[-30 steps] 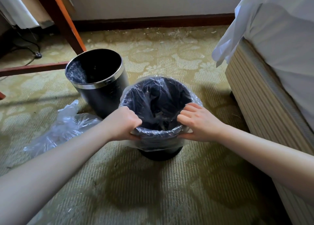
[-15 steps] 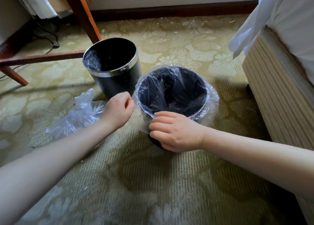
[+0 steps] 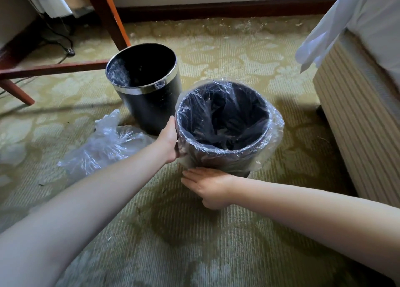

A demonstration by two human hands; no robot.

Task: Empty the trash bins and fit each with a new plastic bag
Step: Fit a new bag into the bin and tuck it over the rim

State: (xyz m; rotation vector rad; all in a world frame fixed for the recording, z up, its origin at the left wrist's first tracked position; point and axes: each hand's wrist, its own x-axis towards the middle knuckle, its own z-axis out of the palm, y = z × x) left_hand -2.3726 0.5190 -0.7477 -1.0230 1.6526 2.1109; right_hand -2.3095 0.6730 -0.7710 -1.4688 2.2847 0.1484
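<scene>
left hand (image 3: 170, 141) grasps bin (image 3: 245, 173) side | right hand (image 3: 207, 185) flat, released, pressing bag (image 3: 275, 122) | smooth overhang downward evenly, bin steadied

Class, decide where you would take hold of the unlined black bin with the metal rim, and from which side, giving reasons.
I would hook fingers over the metal rim on its left, reaching down from the left. The unlined bin stands upright, mouth open, so the rim gives a ready lip; the lined bin crowds its right and a wooden leg stands behind.
</scene>
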